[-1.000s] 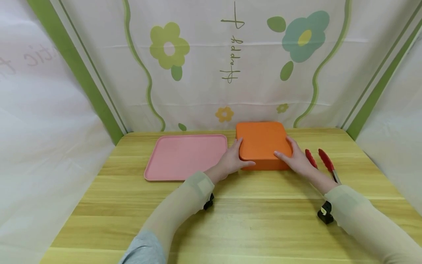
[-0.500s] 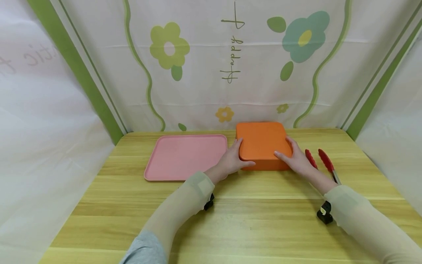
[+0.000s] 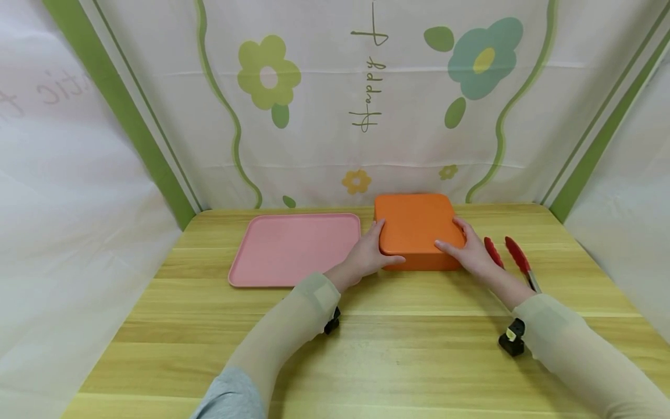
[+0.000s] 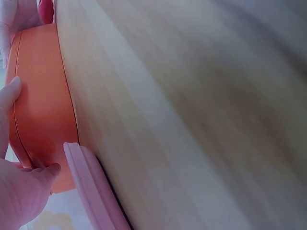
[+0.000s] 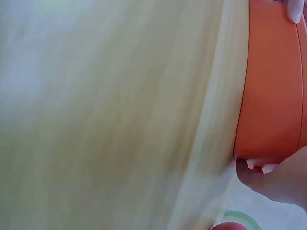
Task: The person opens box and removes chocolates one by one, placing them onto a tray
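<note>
An orange lidded box (image 3: 416,224) stands at the back of the wooden table, with a seam below its top showing in both wrist views. My left hand (image 3: 365,251) grips its left side, thumb along the front face and fingers at the left edge. On the opposite side my right hand (image 3: 471,250) holds the box, its thumb over the front edge of the lid and its fingers on the right side. In the right wrist view, the fingertips (image 5: 247,172) reach the box's lower right edge.
Left of the box lies a pink tray (image 3: 293,250), its near right part behind my left hand. Red-tipped tongs (image 3: 518,254) lie to the right, partly covered by my right forearm. A flower-printed curtain (image 3: 314,145) hangs behind the wooden table (image 3: 398,355).
Both hands keep their hold on the orange box, which stays in place. My right wrist has turned slightly, and its black camera has shifted a little to the left.
</note>
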{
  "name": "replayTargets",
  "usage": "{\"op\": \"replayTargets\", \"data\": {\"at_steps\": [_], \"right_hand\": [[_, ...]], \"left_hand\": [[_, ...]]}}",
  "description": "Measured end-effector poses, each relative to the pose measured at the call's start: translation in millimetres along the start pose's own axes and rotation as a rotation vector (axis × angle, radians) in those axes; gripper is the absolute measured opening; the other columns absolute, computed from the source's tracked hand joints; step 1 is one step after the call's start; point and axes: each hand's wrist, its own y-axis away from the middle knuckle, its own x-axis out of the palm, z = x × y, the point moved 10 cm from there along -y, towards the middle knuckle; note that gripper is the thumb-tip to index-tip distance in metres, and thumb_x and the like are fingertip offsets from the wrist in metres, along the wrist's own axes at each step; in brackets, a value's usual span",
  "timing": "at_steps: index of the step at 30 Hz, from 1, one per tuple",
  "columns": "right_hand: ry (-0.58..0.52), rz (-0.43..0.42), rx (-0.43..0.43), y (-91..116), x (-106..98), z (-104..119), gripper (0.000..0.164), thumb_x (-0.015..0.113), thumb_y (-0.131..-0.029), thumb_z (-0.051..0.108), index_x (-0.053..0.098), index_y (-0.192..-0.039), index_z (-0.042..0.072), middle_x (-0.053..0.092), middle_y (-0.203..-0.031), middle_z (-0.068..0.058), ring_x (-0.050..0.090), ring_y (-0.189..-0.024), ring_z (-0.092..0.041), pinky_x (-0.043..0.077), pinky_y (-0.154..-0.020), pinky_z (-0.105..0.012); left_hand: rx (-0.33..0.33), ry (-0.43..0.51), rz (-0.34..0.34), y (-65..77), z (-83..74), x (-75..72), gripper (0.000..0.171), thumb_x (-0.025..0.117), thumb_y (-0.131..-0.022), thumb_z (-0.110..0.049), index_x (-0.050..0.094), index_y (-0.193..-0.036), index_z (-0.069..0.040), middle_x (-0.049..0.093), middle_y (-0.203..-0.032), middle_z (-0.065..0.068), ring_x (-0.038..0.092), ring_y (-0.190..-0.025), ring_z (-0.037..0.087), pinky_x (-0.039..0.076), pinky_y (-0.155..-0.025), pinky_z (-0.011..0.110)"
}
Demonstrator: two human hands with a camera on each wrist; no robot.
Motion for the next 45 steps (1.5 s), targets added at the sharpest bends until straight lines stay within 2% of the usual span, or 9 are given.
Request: {"op": "replayTargets", "data": {"at_steps": [15,18,24,27,35,45], "right_hand": [[-0.114,-0.018,0.056,-2.3,-0.7,-5.5,0.092,0.070,-0.091,0.032,0.010,-0.156,0.006,0.007,-0.159,-0.025,0.013,-0.142,-0.043,0.015,-0.114,-0.055],[-0.189,-0.019,0.074,-3.9,0.1,-6.1,0.088,0.070,-0.092,0.025,0.012,-0.156,0.006,0.006,-0.160,-0.022,0.012,-0.143,-0.039,0.015,-0.115,-0.052],[-0.448,-0.022,0.178,-7.6,4.6,-12.2,0.079,0.066,-0.093,0.010,0.017,-0.156,0.009,0.002,-0.162,-0.011,0.008,-0.146,-0.028,0.014,-0.117,-0.039],[-0.508,-0.038,0.215,-7.8,5.5,-13.9,0.077,0.065,-0.094,0.008,0.020,-0.156,0.010,0.003,-0.162,-0.009,0.008,-0.146,-0.025,0.014,-0.116,-0.034],[-0.576,-0.075,0.216,-7.6,3.7,-13.0,0.073,0.065,-0.093,0.004,0.027,-0.154,0.011,0.004,-0.163,-0.005,0.005,-0.146,-0.019,0.014,-0.116,-0.029],[-0.548,-0.053,0.177,-7.8,2.1,-9.9,0.071,0.062,-0.095,0.006,0.024,-0.155,0.009,-0.001,-0.163,-0.005,0.000,-0.147,-0.020,0.014,-0.116,-0.031]], "left_hand": [[-0.003,-0.007,-0.001,-0.9,-0.8,-0.7,0.112,0.082,-0.074,-0.048,0.013,-0.157,-0.023,0.011,-0.162,0.001,0.018,-0.145,0.019,0.027,-0.113,0.040],[-0.003,-0.005,0.000,-1.1,-0.3,-0.8,0.112,0.082,-0.073,-0.047,0.013,-0.158,-0.023,0.010,-0.162,0.001,0.018,-0.145,0.019,0.027,-0.113,0.040],[-0.014,0.003,0.004,-1.3,0.9,0.1,0.112,0.082,-0.073,-0.047,0.012,-0.157,-0.024,0.010,-0.162,0.000,0.019,-0.145,0.020,0.027,-0.113,0.042],[-0.019,0.004,0.004,-1.0,0.9,0.0,0.112,0.082,-0.074,-0.047,0.012,-0.157,-0.024,0.010,-0.162,0.000,0.020,-0.145,0.021,0.027,-0.113,0.042],[-0.008,0.027,0.006,-0.8,-0.3,-1.1,0.111,0.083,-0.074,-0.046,0.013,-0.157,-0.024,0.010,-0.162,0.000,0.019,-0.145,0.019,0.027,-0.113,0.040],[-0.009,0.047,0.017,1.5,-0.9,-0.7,0.110,0.082,-0.076,-0.043,0.011,-0.158,-0.023,0.009,-0.162,0.000,0.014,-0.146,0.017,0.024,-0.114,0.038]]}}
